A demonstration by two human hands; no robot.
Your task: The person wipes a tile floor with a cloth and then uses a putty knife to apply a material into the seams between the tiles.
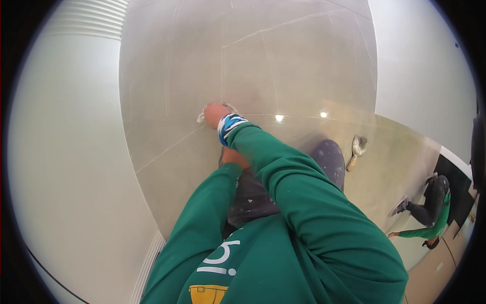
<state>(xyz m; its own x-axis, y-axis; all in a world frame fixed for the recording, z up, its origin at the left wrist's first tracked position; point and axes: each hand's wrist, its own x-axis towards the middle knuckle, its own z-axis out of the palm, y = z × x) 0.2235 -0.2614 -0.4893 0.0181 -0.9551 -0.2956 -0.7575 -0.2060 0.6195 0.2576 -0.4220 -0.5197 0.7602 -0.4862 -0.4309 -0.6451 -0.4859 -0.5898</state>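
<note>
The left hand sits under the right sleeve, partly covered; its grip cannot be determined. Beyond it, the right hand is closed on a whitish cloth at the tiled floor. A scraper-like tool lies right of the right knee. Farther right, a co-worker is low to the floor.

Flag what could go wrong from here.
The trowel lies beside the right knee; shifting that way might knock it or land the knee on it.
The right hand, gripping the cloth, reaches past the left hand; they could bump.
</note>
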